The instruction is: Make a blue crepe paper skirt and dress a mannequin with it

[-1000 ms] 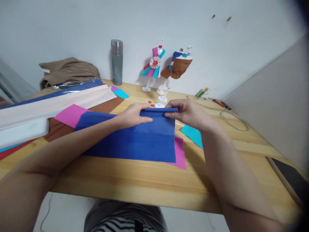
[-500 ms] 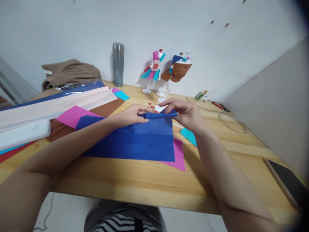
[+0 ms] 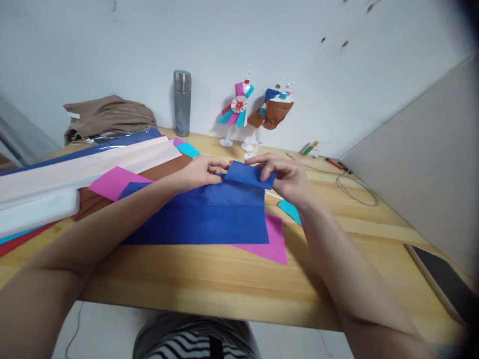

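A wide blue sheet [image 3: 209,219] lies across the table, with its far right edge lifted and folded over toward me. My right hand [image 3: 286,177] pinches the right end of that folded flap between thumb and fingers. At the flap's left end, my left hand [image 3: 202,173] grips the far edge of the same sheet. Pink paper [image 3: 277,239] sticks out from under the sheet's right side, and another pink piece [image 3: 116,183] shows at its left. A small turquoise piece [image 3: 290,211] rests just left of my right forearm.
Behind my hands stand a grey bottle [image 3: 182,104] and small stands with coloured decorations [image 3: 239,104], [image 3: 277,112]. Pale sheets [image 3: 90,162], a white case [image 3: 41,209] and brown cloth [image 3: 110,117] lie left. A phone [image 3: 439,279] and a cable [image 3: 355,188] are right.
The narrow fold at the blue sheet's far edge has become a wider flap turned over toward me. My right hand still holds its end. The view has shifted slightly.
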Action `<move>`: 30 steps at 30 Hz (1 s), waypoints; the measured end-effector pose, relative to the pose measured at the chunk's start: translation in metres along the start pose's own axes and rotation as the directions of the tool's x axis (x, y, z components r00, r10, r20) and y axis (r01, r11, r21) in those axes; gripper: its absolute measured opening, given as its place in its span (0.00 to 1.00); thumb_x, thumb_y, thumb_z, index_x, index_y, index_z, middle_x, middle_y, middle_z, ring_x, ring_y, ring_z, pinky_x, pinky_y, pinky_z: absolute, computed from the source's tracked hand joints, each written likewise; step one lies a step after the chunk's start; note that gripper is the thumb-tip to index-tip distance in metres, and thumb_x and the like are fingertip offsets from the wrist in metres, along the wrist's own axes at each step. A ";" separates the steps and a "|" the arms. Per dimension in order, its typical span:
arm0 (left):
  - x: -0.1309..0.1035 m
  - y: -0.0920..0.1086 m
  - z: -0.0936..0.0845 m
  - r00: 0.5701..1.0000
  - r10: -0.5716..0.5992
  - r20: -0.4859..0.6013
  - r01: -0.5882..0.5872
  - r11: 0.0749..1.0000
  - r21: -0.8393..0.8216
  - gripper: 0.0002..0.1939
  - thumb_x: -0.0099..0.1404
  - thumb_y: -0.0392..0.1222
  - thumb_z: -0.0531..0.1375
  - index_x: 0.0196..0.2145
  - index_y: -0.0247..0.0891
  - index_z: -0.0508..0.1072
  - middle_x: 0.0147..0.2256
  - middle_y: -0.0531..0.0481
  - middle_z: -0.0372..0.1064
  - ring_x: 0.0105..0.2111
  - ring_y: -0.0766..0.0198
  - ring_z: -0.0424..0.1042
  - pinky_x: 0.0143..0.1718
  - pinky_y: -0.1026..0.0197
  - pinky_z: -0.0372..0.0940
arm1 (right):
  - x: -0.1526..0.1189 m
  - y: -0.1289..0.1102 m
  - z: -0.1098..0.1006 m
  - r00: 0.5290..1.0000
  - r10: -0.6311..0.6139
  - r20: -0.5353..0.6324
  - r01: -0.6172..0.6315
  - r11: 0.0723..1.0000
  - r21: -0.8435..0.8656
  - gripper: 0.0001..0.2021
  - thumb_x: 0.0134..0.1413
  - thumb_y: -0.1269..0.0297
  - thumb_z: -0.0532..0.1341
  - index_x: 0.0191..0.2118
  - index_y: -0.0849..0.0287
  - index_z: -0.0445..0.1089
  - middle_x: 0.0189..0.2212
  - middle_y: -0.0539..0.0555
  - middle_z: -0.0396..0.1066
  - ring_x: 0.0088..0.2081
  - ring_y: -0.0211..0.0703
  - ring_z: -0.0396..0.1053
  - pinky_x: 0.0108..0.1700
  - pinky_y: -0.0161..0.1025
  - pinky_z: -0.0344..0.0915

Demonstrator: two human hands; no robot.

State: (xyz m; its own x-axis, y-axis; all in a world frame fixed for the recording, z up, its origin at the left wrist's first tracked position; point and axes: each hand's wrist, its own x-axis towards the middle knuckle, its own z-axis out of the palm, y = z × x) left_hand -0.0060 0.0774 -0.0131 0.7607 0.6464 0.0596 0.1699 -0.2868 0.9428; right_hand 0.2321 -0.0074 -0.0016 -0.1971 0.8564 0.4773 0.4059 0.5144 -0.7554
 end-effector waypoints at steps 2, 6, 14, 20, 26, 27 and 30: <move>0.000 0.000 0.000 1.000 0.009 0.013 -0.009 0.999 -0.046 0.26 0.53 0.34 0.63 0.52 0.32 0.77 0.41 0.43 0.80 0.37 0.62 0.78 0.37 0.64 0.69 | 0.000 -0.001 -0.004 0.998 0.044 0.034 -0.045 0.999 0.027 0.09 0.51 0.58 0.67 0.25 0.53 0.71 0.49 0.58 0.77 0.50 0.54 0.74 0.48 0.49 0.71; 0.000 0.004 0.001 1.000 0.002 0.013 -0.002 1.000 -0.021 0.19 0.54 0.35 0.63 0.45 0.32 0.80 0.40 0.46 0.80 0.38 0.62 0.77 0.40 0.64 0.69 | 0.000 -0.004 -0.011 0.996 0.073 0.051 -0.077 0.992 0.098 0.17 0.47 0.43 0.67 0.27 0.52 0.75 0.47 0.59 0.78 0.53 0.59 0.72 0.53 0.54 0.69; -0.003 0.009 0.008 0.992 -0.094 -0.084 0.101 0.991 0.086 0.10 0.54 0.35 0.61 0.34 0.33 0.81 0.25 0.53 0.73 0.23 0.70 0.65 0.26 0.68 0.60 | 0.000 -0.031 -0.007 0.984 0.041 0.174 -0.031 0.998 -0.057 0.07 0.51 0.56 0.70 0.30 0.52 0.77 0.38 0.55 0.79 0.41 0.48 0.75 0.46 0.47 0.72; -0.004 0.015 0.010 0.993 -0.112 -0.031 0.112 0.994 0.008 0.05 0.52 0.33 0.61 0.28 0.34 0.78 0.22 0.56 0.68 0.22 0.72 0.61 0.26 0.68 0.58 | 0.001 -0.035 0.001 0.982 -0.046 0.182 0.093 0.961 -0.262 0.04 0.56 0.63 0.65 0.36 0.48 0.78 0.41 0.54 0.78 0.41 0.51 0.75 0.47 0.51 0.71; -0.005 0.011 0.010 0.994 -0.097 -0.045 0.097 0.995 -0.021 0.06 0.51 0.35 0.59 0.28 0.34 0.76 0.24 0.56 0.67 0.24 0.72 0.62 0.25 0.68 0.56 | 0.003 -0.026 0.003 0.987 -0.089 0.132 0.129 0.934 -0.334 0.04 0.57 0.65 0.63 0.35 0.52 0.77 0.41 0.55 0.78 0.44 0.49 0.75 0.48 0.49 0.72; -0.005 0.010 0.010 0.996 -0.072 -0.055 0.071 0.997 -0.029 0.06 0.52 0.37 0.59 0.27 0.34 0.75 0.24 0.56 0.66 0.24 0.71 0.62 0.25 0.68 0.56 | 0.003 -0.023 0.003 0.986 -0.107 0.129 0.146 0.928 -0.343 0.04 0.56 0.66 0.63 0.36 0.52 0.76 0.40 0.55 0.78 0.44 0.48 0.75 0.48 0.49 0.72; -0.006 0.009 0.008 1.000 -0.013 -0.006 0.013 1.000 -0.015 0.14 0.58 0.49 0.61 0.26 0.34 0.73 0.24 0.55 0.63 0.24 0.71 0.60 0.25 0.67 0.54 | 0.004 -0.018 0.005 0.983 -0.133 0.127 0.170 0.919 -0.355 0.05 0.57 0.69 0.62 0.35 0.54 0.76 0.40 0.56 0.77 0.43 0.48 0.76 0.47 0.48 0.73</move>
State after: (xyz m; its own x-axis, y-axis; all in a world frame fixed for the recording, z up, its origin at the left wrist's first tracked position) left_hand -0.0041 0.0649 -0.0075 0.7546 0.6543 0.0488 0.1703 -0.2671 0.9485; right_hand 0.2198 -0.0134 0.0117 -0.3609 0.7789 0.5128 0.6562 0.6028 -0.4538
